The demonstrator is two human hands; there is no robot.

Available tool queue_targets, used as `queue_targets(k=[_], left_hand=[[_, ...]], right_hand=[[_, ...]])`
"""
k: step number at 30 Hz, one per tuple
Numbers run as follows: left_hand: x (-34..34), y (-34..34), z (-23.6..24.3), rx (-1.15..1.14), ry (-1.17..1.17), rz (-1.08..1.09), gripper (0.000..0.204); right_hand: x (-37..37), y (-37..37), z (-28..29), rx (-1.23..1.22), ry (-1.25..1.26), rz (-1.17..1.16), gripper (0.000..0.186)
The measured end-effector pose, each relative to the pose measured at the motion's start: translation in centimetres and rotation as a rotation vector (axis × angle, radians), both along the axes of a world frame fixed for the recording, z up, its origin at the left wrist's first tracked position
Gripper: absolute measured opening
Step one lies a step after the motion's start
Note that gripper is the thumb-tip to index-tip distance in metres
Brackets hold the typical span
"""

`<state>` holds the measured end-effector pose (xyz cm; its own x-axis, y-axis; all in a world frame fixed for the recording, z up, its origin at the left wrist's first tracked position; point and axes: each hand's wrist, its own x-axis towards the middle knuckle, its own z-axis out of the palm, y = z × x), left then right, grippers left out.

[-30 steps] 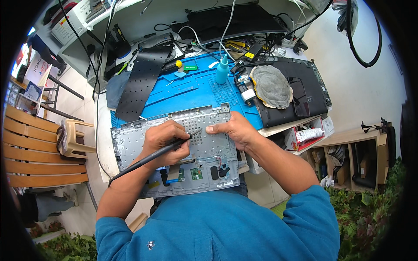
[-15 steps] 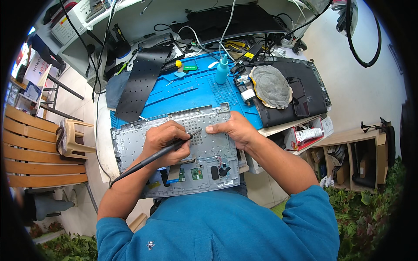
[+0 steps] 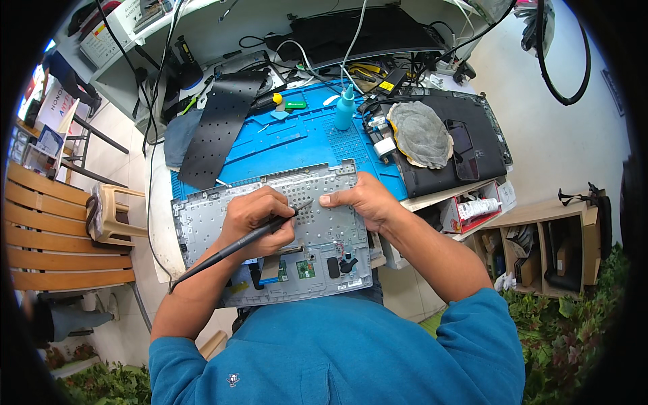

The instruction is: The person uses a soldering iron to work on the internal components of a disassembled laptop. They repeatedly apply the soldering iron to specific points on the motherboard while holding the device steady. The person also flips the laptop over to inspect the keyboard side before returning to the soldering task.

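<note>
A grey laptop palmrest shell (image 3: 202, 216) lies inner side up on a blue work mat (image 3: 297, 138), with small circuit boards near its front edge. My left hand (image 3: 253, 216) grips a long black pen-shaped tool (image 3: 223, 251), its tip touching the perforated middle of the shell. My right hand (image 3: 361, 199) rests on the shell just right of the tip, fingers pressed flat against the metal.
A black perforated sheet (image 3: 219, 125) lies at the mat's left. A teal bottle (image 3: 345, 108) stands at the back. A black laptop base (image 3: 472, 145) with a grey cloth (image 3: 420, 135) sits to the right. A wooden chair (image 3: 50, 233) is left, shelves (image 3: 547, 250) right.
None of note: both hands stay on the shell, with the tool tip shifting only slightly near the right fingers.
</note>
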<state>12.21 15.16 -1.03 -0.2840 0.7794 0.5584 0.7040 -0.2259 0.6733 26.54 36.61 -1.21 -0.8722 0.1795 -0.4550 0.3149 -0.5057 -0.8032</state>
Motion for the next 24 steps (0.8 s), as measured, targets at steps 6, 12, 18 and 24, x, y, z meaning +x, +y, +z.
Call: queue_targets(k=[6, 12, 18, 24], left_hand=[[0.3, -0.1, 0.5, 0.148, -0.109, 0.012, 0.023], [0.0, 0.5, 1.1, -0.047, 0.053, -0.104, 0.033], [0.0, 1.4, 1.9, -0.127, 0.409, -0.171, 0.032], [-0.3, 1.2, 2.7, -0.089, 0.352, -0.154, 0.032]], right_hand=[[-0.1, 0.0, -0.3, -0.015, -0.019, 0.008, 0.045], [-0.1, -0.1, 0.2, -0.007, -0.025, -0.015, 0.039], [-0.1, 0.2, -0.4, -0.002, -0.022, -0.013, 0.036], [-0.4, 0.0, -0.1, -0.037, -0.022, -0.028, 0.037]])
